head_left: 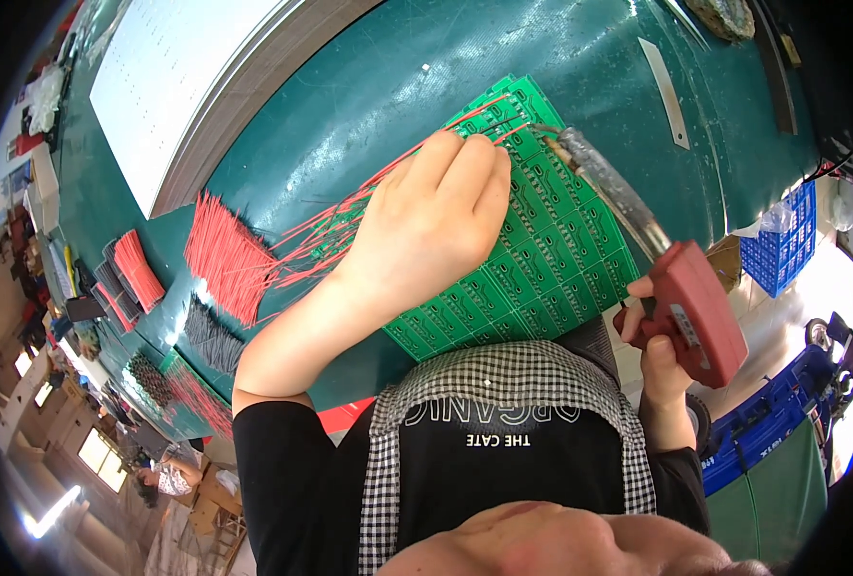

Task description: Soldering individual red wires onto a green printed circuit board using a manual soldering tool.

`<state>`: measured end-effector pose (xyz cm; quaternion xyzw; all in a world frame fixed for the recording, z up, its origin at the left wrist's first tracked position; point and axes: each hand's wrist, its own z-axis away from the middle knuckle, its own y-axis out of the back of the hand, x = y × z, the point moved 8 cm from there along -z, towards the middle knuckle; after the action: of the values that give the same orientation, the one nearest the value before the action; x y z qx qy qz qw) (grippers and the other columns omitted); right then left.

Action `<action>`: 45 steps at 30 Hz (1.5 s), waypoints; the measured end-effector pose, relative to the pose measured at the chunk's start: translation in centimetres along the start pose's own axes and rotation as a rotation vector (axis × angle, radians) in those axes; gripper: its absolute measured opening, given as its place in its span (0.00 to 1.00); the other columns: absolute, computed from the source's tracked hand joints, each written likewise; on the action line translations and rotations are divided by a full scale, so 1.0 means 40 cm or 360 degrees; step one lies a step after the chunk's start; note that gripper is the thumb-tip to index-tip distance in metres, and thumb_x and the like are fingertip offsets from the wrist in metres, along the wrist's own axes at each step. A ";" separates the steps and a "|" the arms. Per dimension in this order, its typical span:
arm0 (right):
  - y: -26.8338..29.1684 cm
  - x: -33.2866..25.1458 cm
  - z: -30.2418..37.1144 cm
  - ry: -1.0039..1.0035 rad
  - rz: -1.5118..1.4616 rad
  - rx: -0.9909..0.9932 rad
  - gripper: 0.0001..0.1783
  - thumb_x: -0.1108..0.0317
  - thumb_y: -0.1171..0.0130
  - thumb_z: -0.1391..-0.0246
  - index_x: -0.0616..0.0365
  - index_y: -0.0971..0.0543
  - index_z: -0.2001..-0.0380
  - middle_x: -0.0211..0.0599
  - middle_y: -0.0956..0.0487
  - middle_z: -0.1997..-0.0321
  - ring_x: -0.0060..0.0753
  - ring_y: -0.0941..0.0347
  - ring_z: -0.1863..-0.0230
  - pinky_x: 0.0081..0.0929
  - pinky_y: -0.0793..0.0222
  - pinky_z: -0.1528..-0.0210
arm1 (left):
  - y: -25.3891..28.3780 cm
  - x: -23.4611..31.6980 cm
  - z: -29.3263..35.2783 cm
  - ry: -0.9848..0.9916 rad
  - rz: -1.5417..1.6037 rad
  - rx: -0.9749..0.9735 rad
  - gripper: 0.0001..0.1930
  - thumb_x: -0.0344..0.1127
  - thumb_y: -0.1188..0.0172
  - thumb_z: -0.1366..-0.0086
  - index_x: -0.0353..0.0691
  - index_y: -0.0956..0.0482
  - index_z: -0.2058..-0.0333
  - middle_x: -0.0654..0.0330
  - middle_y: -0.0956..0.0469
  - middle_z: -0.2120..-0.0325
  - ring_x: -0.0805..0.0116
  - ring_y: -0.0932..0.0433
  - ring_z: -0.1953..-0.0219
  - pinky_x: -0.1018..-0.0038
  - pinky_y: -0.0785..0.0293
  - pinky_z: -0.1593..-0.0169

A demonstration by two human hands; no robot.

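A panel of green circuit boards (566, 264) lies tilted across the near part of the green table. Over its upper left part is my left hand (436, 206), fingers curled and pinching a thin red wire (513, 134) against the boards. My right hand (659, 360) grips a red soldering gun (705, 322) at the panel's right side. The gun's metal barrel slants up to the left, its tip by the wire end near my left fingertips. Whether the tip touches is too small to tell. Loose red wires run from under my left hand toward a red wire bundle (225, 259).
A dark wire bundle (213, 334) and more red and dark bundles (137, 269) lie at left. A white sheet stack (172, 77) is at the far left. A metal strip (664, 94) lies at far right. Beyond the table's right edge stands a blue crate (780, 240).
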<state>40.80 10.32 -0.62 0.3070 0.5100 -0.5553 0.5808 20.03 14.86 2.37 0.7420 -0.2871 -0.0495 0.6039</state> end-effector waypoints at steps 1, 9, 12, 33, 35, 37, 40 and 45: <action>0.007 0.002 0.003 0.0003 0.0088 0.0038 0.37 0.55 0.35 0.54 0.63 0.35 0.45 0.46 0.26 0.55 0.25 0.30 0.75 0.20 0.34 0.73 | 0.001 0.001 -0.001 -0.0004 0.0002 0.0002 0.15 0.24 0.42 0.57 0.31 0.24 0.66 0.57 0.28 0.69 0.64 0.28 0.70 0.73 0.27 0.68; 0.012 -0.010 -0.001 0.0056 0.0178 0.0118 0.40 0.50 0.37 0.52 0.65 0.38 0.45 0.49 0.27 0.56 0.25 0.32 0.78 0.18 0.36 0.76 | 0.008 -0.005 -0.022 0.0053 0.0111 0.0088 0.15 0.23 0.40 0.57 0.33 0.23 0.66 0.59 0.28 0.71 0.65 0.28 0.72 0.73 0.28 0.71; 0.012 -0.007 -0.004 0.0040 0.0211 0.0106 0.39 0.49 0.38 0.52 0.66 0.38 0.45 0.47 0.26 0.58 0.24 0.33 0.79 0.18 0.36 0.77 | 0.005 -0.004 -0.035 0.0021 0.0131 0.0172 0.15 0.23 0.39 0.57 0.34 0.22 0.66 0.59 0.29 0.72 0.65 0.28 0.73 0.73 0.29 0.72; 0.032 0.017 0.005 -0.0070 0.0119 0.0070 0.44 0.56 0.30 0.58 0.62 0.39 0.42 0.45 0.29 0.50 0.23 0.31 0.69 0.17 0.34 0.71 | -0.016 0.006 -0.044 -0.0168 -0.0071 0.0211 0.11 0.28 0.42 0.55 0.30 0.24 0.70 0.62 0.36 0.77 0.70 0.31 0.72 0.79 0.31 0.76; 0.038 0.018 0.008 -0.0010 -0.0032 0.0098 0.41 0.55 0.33 0.55 0.62 0.38 0.42 0.49 0.28 0.51 0.24 0.32 0.72 0.17 0.36 0.73 | -0.011 0.004 -0.042 -0.0107 -0.0046 0.0194 0.13 0.26 0.42 0.55 0.32 0.23 0.67 0.61 0.33 0.75 0.68 0.30 0.72 0.77 0.30 0.74; 0.025 0.006 0.004 0.0018 0.0051 0.0076 0.38 0.53 0.35 0.53 0.61 0.36 0.44 0.48 0.28 0.52 0.23 0.32 0.72 0.18 0.35 0.72 | -0.006 -0.002 -0.036 -0.0029 -0.0037 0.0173 0.15 0.25 0.42 0.56 0.33 0.22 0.65 0.60 0.30 0.72 0.66 0.29 0.73 0.74 0.30 0.72; 0.037 0.003 0.017 0.0027 0.0154 0.0197 0.37 0.51 0.36 0.53 0.64 0.35 0.47 0.48 0.28 0.52 0.24 0.31 0.74 0.20 0.33 0.73 | -0.010 -0.004 -0.022 0.0043 -0.0052 -0.0013 0.15 0.28 0.43 0.55 0.34 0.24 0.65 0.60 0.31 0.72 0.65 0.28 0.70 0.74 0.29 0.70; 0.075 -0.051 0.038 0.0390 0.0494 0.0431 0.36 0.46 0.39 0.52 0.67 0.34 0.52 0.46 0.27 0.57 0.25 0.33 0.80 0.19 0.36 0.78 | 0.070 -0.024 0.027 0.0224 -0.0188 0.0019 0.10 0.30 0.42 0.54 0.38 0.25 0.70 0.60 0.31 0.72 0.64 0.28 0.68 0.73 0.29 0.68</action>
<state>44.36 10.18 1.08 0.5219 0.4443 -0.4814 0.5463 17.76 14.07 4.40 0.7628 -0.2001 -0.0310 0.6141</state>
